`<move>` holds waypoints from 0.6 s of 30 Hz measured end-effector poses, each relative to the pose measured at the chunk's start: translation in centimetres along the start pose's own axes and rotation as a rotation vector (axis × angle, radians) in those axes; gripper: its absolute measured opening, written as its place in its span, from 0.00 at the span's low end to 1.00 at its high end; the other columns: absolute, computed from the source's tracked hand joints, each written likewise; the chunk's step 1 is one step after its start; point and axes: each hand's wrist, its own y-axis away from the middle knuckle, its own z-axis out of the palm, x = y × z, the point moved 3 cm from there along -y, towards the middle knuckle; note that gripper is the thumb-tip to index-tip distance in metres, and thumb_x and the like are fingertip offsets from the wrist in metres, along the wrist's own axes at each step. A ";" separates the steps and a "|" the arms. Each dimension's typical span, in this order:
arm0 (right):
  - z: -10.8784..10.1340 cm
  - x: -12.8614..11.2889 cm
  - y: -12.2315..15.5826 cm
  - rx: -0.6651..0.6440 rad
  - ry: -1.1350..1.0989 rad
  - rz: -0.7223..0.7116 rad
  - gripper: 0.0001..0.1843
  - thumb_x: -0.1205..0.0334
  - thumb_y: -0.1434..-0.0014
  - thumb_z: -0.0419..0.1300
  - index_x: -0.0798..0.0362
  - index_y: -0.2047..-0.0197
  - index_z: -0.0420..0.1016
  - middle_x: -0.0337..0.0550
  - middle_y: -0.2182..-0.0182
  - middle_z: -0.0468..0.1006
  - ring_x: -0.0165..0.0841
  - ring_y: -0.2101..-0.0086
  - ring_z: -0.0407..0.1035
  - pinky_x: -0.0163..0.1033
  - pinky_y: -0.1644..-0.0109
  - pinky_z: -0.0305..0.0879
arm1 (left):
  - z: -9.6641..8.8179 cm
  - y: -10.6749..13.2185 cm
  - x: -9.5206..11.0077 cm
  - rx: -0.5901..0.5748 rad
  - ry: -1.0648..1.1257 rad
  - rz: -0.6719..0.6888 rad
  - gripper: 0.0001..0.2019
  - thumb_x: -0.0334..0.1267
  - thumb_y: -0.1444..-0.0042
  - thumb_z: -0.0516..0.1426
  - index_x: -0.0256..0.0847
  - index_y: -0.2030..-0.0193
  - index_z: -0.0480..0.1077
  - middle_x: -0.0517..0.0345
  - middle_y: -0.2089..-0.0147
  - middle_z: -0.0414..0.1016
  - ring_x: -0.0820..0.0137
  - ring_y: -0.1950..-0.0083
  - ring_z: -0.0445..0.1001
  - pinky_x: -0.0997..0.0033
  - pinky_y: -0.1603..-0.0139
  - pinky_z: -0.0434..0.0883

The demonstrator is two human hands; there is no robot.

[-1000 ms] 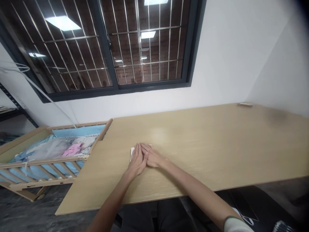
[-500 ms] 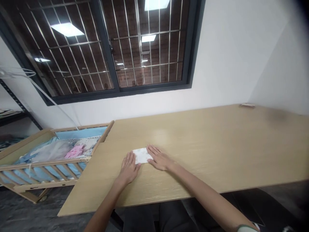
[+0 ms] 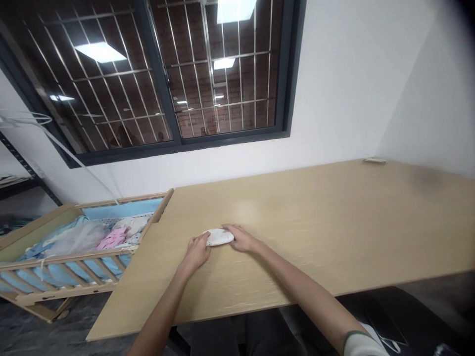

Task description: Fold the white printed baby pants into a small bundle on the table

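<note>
A small folded white cloth (image 3: pixel 220 237) with a faint print is between my hands over the wooden table (image 3: pixel 297 212). My left hand (image 3: pixel 198 251) grips its left end, thumb on top and fingers curled around the edge. At the right end, my right hand (image 3: pixel 241 238) holds it the same way. The cloth bows slightly between the two grips. Whether its underside touches the tabletop I cannot tell. The fingertips beneath it are hidden.
Left of the table stands a wooden crib (image 3: pixel 92 288) with blue lining, holding a pink cloth (image 3: pixel 113 238) and other fabrics. A small pale object (image 3: pixel 374 160) lies at the table's far right edge. A barred window (image 3: pixel 178 143) is behind.
Both hands were lying flat on the cloth's ends. Now their fingers have curled around those ends, and the cloth has gone from a flat rectangle to a bowed shape.
</note>
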 end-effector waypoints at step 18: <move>-1.3 0.1 -4.7 0.163 -0.544 0.309 0.40 0.57 0.53 0.74 0.49 0.41 0.60 0.40 0.60 0.72 0.32 0.64 0.72 0.38 0.61 0.70 | 0.5 3.4 2.1 0.077 0.164 -0.286 0.22 0.38 0.37 0.54 0.34 0.38 0.59 0.42 0.53 0.79 0.59 0.56 0.80 0.65 0.56 0.70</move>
